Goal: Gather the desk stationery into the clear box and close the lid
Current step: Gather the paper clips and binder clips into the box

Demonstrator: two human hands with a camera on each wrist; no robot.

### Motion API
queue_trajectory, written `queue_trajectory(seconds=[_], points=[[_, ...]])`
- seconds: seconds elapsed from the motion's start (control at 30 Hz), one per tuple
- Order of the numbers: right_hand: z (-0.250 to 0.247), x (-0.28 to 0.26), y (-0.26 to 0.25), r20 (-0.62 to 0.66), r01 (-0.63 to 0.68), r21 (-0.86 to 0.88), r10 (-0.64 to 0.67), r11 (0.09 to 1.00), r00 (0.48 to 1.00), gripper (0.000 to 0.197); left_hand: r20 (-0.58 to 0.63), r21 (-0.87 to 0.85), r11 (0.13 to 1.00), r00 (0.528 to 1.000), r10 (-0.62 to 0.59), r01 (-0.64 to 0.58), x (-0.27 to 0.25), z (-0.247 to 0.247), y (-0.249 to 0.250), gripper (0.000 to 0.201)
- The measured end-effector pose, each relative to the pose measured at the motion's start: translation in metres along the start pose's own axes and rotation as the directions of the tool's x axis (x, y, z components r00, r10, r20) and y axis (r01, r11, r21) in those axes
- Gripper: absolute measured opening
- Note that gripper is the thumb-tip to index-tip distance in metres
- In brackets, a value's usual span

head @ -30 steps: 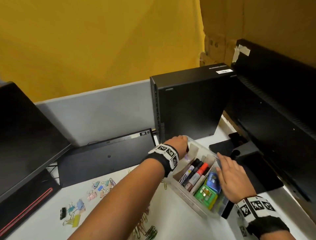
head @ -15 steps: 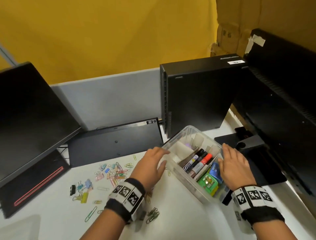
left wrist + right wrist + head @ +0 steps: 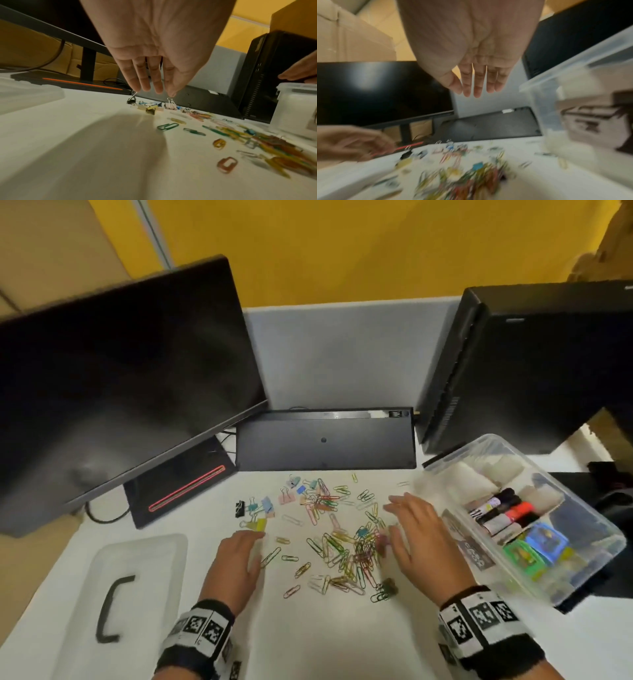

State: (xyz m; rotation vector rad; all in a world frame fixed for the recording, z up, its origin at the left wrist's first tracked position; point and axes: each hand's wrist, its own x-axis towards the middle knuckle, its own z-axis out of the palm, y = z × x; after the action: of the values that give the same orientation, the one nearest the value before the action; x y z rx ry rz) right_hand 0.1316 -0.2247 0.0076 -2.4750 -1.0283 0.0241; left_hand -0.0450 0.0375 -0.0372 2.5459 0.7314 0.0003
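Note:
Coloured paper clips [image 3: 346, 546] and small binder clips [image 3: 263, 508] lie scattered on the white desk between my hands. My left hand [image 3: 239, 556] hovers flat over the left edge of the scatter, fingers straight, holding nothing [image 3: 150, 75]. My right hand [image 3: 418, 529] hovers open over the right side of the pile, next to the clear box [image 3: 609, 546]. The box stands open at the right and holds markers [image 3: 500, 508], white rolls and coloured sharpeners. Its clear lid [image 3: 137, 570] with a black handle lies flat at the left.
A black monitor [image 3: 120, 378] on a red-striped base stands at the back left. An upturned keyboard [image 3: 325, 440] leans at the back centre. A black computer tower [image 3: 520, 364] rises behind the box. A grey partition [image 3: 342, 354] closes off the back.
Both hands left the box and moved left and down over the scattered clips. The view swung left, bringing the lid and the whole clip pile into sight.

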Motion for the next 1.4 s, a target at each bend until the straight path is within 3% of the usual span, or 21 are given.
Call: queue_trajectory(seconds=[0.1, 0.23, 0.33, 0.47, 0.7, 0.83, 0.97, 1.07, 1.13, 1.23, 1.33, 1.4], points=[[0.034, 0.005, -0.020, 0.119, 0.094, 0.024, -0.096, 0.995, 0.988, 0.023, 0.038, 0.043, 0.998, 0.998, 0.041, -0.042, 0.016, 0.000, -0.010, 0.042], [0.067, 0.007, -0.031, 0.340, 0.179, 0.029, -0.178, 0.983, 0.923, 0.029, 0.100, 0.118, 0.987, 0.990, 0.099, -0.110, 0.036, 0.006, -0.011, 0.046], [0.089, 0.007, -0.043, 0.361, 0.266, -0.002, -0.248, 0.964, 0.899, 0.021, 0.125, 0.134, 0.981, 0.984, 0.126, -0.142, 0.044, 0.009, -0.020, 0.046], [0.101, 0.023, -0.056, 0.321, 0.285, -0.067, -0.250, 0.956, 0.914, 0.021, 0.118, 0.137, 0.979, 0.984, 0.134, -0.150, 0.051, 0.010, -0.031, 0.046], [0.111, 0.094, -0.063, 0.228, 0.136, -0.081, -0.114, 0.987, 0.967, 0.025, 0.108, 0.060, 0.993, 0.990, 0.094, -0.101, 0.047, 0.013, -0.042, 0.038], [0.124, 0.127, -0.073, 0.275, 0.098, -0.102, -0.067, 0.990, 0.959, 0.030, 0.109, 0.034, 0.992, 0.987, 0.118, -0.123, 0.041, 0.012, -0.045, 0.037], [0.143, 0.135, -0.078, 0.324, 0.097, -0.174, -0.037, 0.980, 0.945, 0.028, 0.044, 0.006, 0.985, 0.984, 0.174, -0.175, 0.036, 0.005, -0.045, 0.034], [0.147, 0.130, -0.075, 0.288, 0.112, -0.160, -0.062, 0.981, 0.955, 0.026, 0.005, -0.156, 0.983, 0.995, 0.098, -0.096, 0.037, -0.009, -0.041, 0.035], [0.145, 0.127, -0.073, 0.266, 0.115, -0.121, -0.080, 0.986, 0.961, 0.023, 0.015, -0.236, 0.969, 0.997, 0.075, -0.069, 0.045, -0.018, -0.032, 0.037], [0.140, 0.122, -0.075, 0.258, 0.091, -0.030, -0.080, 0.995, 0.963, 0.025, 0.007, -0.197, 0.979, 0.999, 0.053, -0.051, 0.067, -0.023, -0.016, 0.035], [0.130, 0.114, -0.076, 0.220, -0.059, 0.176, 0.019, 0.983, 0.975, 0.028, 0.014, -0.069, 0.998, 1.000, 0.009, -0.008, 0.093, -0.020, -0.006, 0.033], [0.123, 0.106, -0.076, 0.179, -0.168, 0.348, 0.111, 0.922, 0.978, 0.023, 0.056, 0.025, 1.000, 0.998, -0.013, 0.012, 0.108, -0.014, -0.004, 0.038]])
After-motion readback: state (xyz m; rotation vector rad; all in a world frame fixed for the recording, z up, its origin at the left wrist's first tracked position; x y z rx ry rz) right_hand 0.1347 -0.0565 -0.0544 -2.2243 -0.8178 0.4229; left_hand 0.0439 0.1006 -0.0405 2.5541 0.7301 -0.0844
